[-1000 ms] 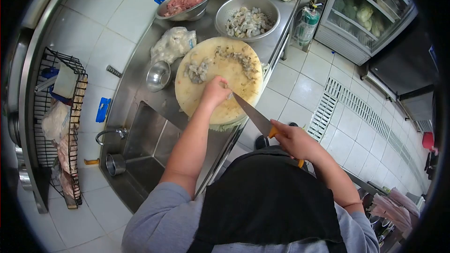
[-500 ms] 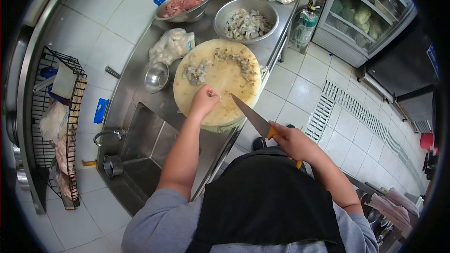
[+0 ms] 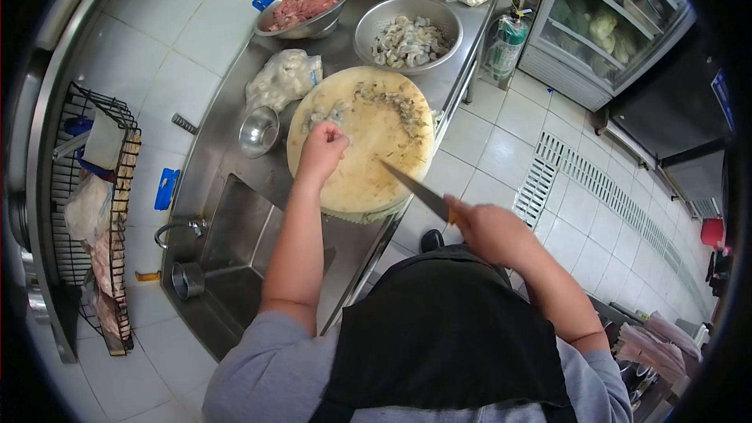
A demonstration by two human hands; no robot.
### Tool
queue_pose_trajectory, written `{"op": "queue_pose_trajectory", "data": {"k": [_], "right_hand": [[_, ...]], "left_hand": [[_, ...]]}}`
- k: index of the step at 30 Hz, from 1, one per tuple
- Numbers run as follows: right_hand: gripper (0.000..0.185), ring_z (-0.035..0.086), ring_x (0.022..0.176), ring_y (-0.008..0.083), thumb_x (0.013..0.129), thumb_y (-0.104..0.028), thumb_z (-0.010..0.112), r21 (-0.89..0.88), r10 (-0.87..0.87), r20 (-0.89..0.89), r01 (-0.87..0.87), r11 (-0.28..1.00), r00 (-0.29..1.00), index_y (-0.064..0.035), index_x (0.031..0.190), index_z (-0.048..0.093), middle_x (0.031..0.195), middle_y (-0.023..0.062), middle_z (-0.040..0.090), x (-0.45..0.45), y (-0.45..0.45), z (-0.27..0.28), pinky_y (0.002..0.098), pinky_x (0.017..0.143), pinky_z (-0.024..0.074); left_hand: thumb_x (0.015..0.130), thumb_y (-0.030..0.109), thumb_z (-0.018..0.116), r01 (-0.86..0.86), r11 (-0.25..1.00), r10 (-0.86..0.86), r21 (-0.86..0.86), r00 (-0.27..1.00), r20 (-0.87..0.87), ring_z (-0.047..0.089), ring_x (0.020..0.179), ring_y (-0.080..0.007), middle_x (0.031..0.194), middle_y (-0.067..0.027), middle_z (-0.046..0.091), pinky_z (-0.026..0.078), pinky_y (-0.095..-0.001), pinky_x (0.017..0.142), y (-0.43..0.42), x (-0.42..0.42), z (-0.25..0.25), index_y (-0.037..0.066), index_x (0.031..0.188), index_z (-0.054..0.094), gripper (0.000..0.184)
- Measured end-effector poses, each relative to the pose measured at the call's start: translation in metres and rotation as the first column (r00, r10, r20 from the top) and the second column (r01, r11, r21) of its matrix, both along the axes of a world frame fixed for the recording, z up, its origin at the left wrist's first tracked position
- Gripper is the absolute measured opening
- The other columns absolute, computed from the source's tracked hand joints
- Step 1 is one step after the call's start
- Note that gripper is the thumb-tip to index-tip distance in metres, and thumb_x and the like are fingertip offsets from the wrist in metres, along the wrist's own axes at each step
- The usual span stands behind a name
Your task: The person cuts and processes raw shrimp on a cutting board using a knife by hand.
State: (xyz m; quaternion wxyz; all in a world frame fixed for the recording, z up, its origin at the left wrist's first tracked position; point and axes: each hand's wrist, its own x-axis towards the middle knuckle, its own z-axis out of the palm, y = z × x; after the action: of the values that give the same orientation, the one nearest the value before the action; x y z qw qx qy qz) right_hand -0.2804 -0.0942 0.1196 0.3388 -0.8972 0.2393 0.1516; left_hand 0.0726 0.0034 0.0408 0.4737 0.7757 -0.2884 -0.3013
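Observation:
Over the left part of a round, pale cutting board (image 3: 368,180), my left hand (image 3: 323,153) is closed in a pinch. A tiny pale bit shows at its fingertips, too small to name. Just beyond it lies a small heap of grey peeled shrimp (image 3: 333,112), partly hidden by the hand. My right hand (image 3: 493,231) grips the orange handle of a kitchen knife (image 3: 419,190). Its blade points left, with the tip over the board's near right part. Dark grey scraps (image 3: 403,110) lie in a curve along the board's far right side.
Behind the board stand a colander of shrimp (image 3: 457,39) and a bowl of raw meat (image 3: 313,30). A knotted plastic bag (image 3: 282,82) and a small metal bowl (image 3: 259,131) sit left of it. A sink (image 3: 235,243) lies nearer, on the left. A wire rack (image 3: 94,211) hangs at far left.
My left hand has moved left and away from me, from the board's middle to the shrimp heap. The knife has shifted slightly left and nearer me, still in my right hand.

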Motion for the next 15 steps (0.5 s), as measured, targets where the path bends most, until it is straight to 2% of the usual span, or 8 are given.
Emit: {"op": "queue_pose_trajectory", "data": {"k": [2, 4, 6, 8, 10, 11, 13, 15], "right_hand": [[0.053, 0.071, 0.084, 0.0401, 0.103, -0.016, 0.047, -0.205, -0.119, -0.051, 0.106, 0.973, 0.992, -0.0135, 0.156, 0.042, 0.094, 0.0215, 0.071, 0.01, -0.012, 0.0, 0.0523, 0.076, 0.0573], [0.051, 0.071, 0.083, 0.0394, 0.103, -0.016, 0.047, -0.244, -0.194, -0.024, 0.183, 0.952, 0.981, -0.0136, 0.154, 0.046, 0.094, 0.0204, 0.071, 0.011, -0.018, 0.009, 0.0517, 0.076, 0.0568], [0.049, 0.072, 0.083, 0.0379, 0.104, -0.017, 0.047, -0.156, -0.222, 0.128, 0.241, 0.958, 0.967, -0.0147, 0.153, 0.048, 0.094, 0.019, 0.071, 0.008, -0.02, 0.016, 0.051, 0.076, 0.057], [0.049, 0.071, 0.086, 0.0392, 0.104, -0.017, 0.049, -0.144, -0.225, 0.175, 0.251, 0.957, 0.959, -0.0154, 0.153, 0.048, 0.093, 0.0195, 0.072, -0.003, -0.014, -0.013, 0.0497, 0.076, 0.0563], [0.05, 0.07, 0.072, 0.0304, 0.105, -0.018, 0.054, 0.229, -0.311, 0.48, 0.225, 0.947, 0.82, -0.0163, 0.155, 0.048, 0.082, 0.0147, 0.07, -0.012, -0.012, -0.052, 0.0425, 0.067, 0.0551], [0.054, 0.055, 0.055, 0.013, 0.104, -0.015, 0.054, 0.565, -0.461, 0.014, 0.374, 0.736, 0.887, -0.0144, 0.158, 0.045, 0.072, 0.0039, 0.06, -0.008, -0.017, -0.01, 0.0326, 0.058, 0.0503], [0.054, 0.051, 0.052, 0.0103, 0.105, -0.015, 0.054, 0.564, -0.445, -0.019, 0.377, 0.734, 0.895, -0.0146, 0.158, 0.045, 0.071, 0.0018, 0.058, -0.018, -0.02, -0.026, 0.0302, 0.055, 0.0484], [0.054, 0.052, 0.055, 0.0099, 0.104, -0.015, 0.055, 0.572, -0.474, -0.049, 0.414, 0.708, 0.879, -0.0135, 0.158, 0.045, 0.07, 0.0022, 0.056, -0.029, -0.02, -0.036, 0.0296, 0.058, 0.0499]], "left_hand": [[0.088, 0.004, 0.068, 0.041, 0.999, -0.041, -0.018, 0.999, 0.035, 0.057, 0.065, -0.0096, 0.081, -0.0013, 0.061, 0.047, -0.0273, 0.061, -0.016, 0.009, 0.0, 0.005, 0.096, 0.057, 0.014], [0.088, 0.004, 0.068, 0.089, 0.995, -0.086, -0.039, 0.993, 0.075, 0.057, 0.066, -0.0097, 0.081, -0.0012, 0.061, 0.047, -0.0274, 0.061, -0.041, 0.018, 0.004, 0.005, 0.096, 0.058, 0.013], [0.087, 0.002, 0.067, 0.07, 0.996, -0.059, -0.05, 0.98, 0.187, 0.057, 0.068, -0.0101, 0.082, -0.0012, 0.06, 0.046, -0.0271, 0.062, -0.07, 0.029, 0.011, 0.005, 0.098, 0.059, 0.014], [0.088, 0.001, 0.066, 0.095, 0.965, -0.017, -0.245, 0.954, 0.299, 0.063, 0.076, -0.0121, 0.088, -0.0036, 0.065, 0.051, -0.0267, 0.067, -0.108, 0.033, 0.022, 0.004, 0.104, 0.061, 0.017], [0.087, 0.004, 0.068, 0.153, 0.908, -0.069, -0.389, 0.973, 0.222, 0.07, 0.09, -0.0137, 0.092, -0.0082, 0.075, 0.055, -0.0299, 0.077, -0.149, 0.05, 0.017, 0.004, 0.111, 0.068, 0.023], [0.087, 0.004, 0.068, 0.146, 0.908, -0.061, -0.393, 0.974, 0.22, 0.07, 0.09, -0.0137, 0.092, -0.0082, 0.075, 0.055, -0.0299, 0.077, -0.16, 0.059, 0.021, 0.004, 0.111, 0.068, 0.023], [0.087, 0.008, 0.069, 0.308, 0.951, -0.284, -0.018, 0.896, 0.341, 0.073, 0.091, -0.017, 0.101, -0.0117, 0.077, 0.056, -0.0302, 0.079, -0.169, 0.07, 0.037, 0.004, 0.12, 0.071, 0.033], [0.09, 0.007, 0.067, 0.239, 0.971, -0.225, 0.006, 0.907, 0.355, 0.072, 0.089, -0.0167, 0.103, -0.0118, 0.077, 0.056, -0.0301, 0.078, -0.159, 0.076, 0.062, 0.003, 0.121, 0.071, 0.032]]}}
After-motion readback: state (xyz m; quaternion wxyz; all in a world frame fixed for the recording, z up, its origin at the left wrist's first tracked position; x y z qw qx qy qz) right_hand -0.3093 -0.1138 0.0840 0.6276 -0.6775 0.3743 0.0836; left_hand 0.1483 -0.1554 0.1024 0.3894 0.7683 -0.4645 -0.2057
